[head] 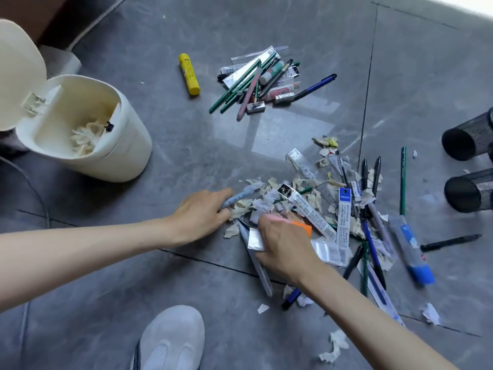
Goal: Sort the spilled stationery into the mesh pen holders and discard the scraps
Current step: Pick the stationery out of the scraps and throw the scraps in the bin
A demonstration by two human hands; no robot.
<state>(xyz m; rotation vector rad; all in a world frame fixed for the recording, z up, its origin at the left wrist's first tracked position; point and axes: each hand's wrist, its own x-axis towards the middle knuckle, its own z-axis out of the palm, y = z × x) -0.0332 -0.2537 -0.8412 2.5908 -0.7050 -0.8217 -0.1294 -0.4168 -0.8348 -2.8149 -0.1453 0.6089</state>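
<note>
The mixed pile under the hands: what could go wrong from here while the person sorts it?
1. In the mixed pile, paper scraps lie tangled with pens, so a handful for the open bin may carry stationery with it.
2. The left hand grips a grey pen among scraps; scraps could travel with it to the mesh holders.
3. The shoe stands near loose scraps and might scatter them.

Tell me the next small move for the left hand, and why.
Probably lift the left hand clear and carry its light blue pen toward the mesh pen holders at the right. The fingers already wrap the pen, and paper scraps still lie around it.
</note>
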